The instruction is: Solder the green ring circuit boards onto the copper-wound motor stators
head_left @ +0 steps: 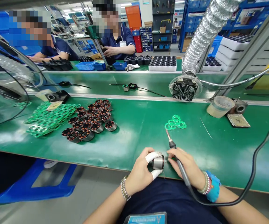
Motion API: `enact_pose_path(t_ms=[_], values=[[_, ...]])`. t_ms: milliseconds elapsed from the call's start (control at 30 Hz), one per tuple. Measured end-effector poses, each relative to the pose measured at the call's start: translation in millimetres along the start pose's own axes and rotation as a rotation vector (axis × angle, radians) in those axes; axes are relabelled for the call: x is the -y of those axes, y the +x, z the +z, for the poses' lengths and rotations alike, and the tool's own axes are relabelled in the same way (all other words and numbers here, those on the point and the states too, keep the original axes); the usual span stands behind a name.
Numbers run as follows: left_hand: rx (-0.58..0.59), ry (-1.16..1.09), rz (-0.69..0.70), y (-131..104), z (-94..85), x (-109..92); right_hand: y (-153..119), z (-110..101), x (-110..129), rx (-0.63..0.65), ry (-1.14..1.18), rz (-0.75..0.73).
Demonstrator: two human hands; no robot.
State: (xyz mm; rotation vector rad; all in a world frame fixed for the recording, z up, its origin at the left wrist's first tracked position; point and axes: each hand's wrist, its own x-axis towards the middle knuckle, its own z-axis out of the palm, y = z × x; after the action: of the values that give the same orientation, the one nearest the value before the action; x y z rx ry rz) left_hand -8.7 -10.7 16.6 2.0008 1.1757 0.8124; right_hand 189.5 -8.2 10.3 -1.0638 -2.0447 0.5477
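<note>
My left hand (142,170), with white tape on its thumb and a finger, grips a motor stator (158,162) by its metal ring, on its side near the table's front edge. Close to the stator's right end is my right hand (187,165). A soldering iron (179,165) rests in that hand, its tip pointing away toward a few small green circuit boards (175,122). Whether the right fingertips touch the stator or a wire on it, I cannot tell. The iron's black cable (253,169) loops over my right forearm.
Several stators (90,121) with copper windings stand to the left, beside a heap of green ring boards (51,118). A fume fan (184,88) hangs at the table's back. Toward the right are a plastic tub (219,107), an iron stand (240,106) and solder wire (206,128). Two people sit opposite.
</note>
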Motion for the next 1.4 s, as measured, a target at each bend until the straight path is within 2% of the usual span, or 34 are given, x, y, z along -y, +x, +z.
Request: enact_pose_path(t_ms=[200,333,533,700,1400], values=[[0.096,-0.055,-0.016,13,-6.5,8,-13,-45,-17,-0.011,0.018,0.092],[0.129,-0.082,-0.010,19,-3.9,6,-22,-60,-21,-0.033,-0.024,0.107],[0.140,-0.081,-0.005,19,2.8,7,-21,-63,-21,0.055,0.049,0.251],[0.150,-0.065,-0.009,21,2.9,9,-20,-62,-24,0.118,0.075,0.250],[0.117,-0.092,-0.001,20,3.7,9,-16,-60,-24,0.134,0.104,0.228]])
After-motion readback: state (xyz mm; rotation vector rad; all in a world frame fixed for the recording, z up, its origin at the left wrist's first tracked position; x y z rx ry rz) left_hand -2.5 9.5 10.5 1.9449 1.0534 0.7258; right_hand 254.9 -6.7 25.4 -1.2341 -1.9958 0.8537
